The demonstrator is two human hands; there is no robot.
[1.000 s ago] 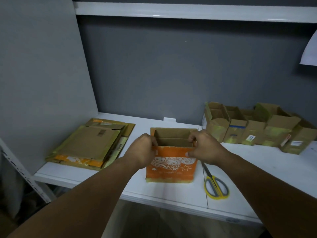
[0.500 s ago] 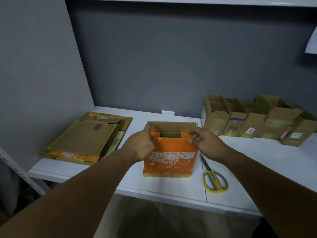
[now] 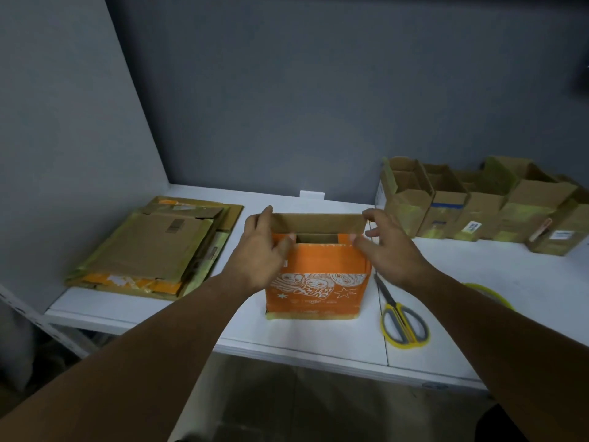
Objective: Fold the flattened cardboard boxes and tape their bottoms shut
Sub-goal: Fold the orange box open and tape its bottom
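An orange printed cardboard box (image 3: 318,282) stands upright on the white table (image 3: 302,333), its top open and its brown back flap raised. My left hand (image 3: 263,247) holds the box's upper left corner, with the thumb on the near flap and the fingers reaching the back flap. At the upper right corner my right hand (image 3: 387,247) touches the flaps with its fingers spread. Yellowish tape runs along the box's bottom edge. A stack of flattened boxes (image 3: 153,250) lies at the left.
Yellow-handled scissors (image 3: 400,317) lie just right of the orange box. A tape roll (image 3: 487,291) shows partly behind my right forearm. A row of several folded brown boxes (image 3: 478,208) lines the back right. Grey walls close the left and back.
The box's back flap has been lifted upright and the side flaps folded inward. Both hands shifted outward to the top corners. The camera tilted down.
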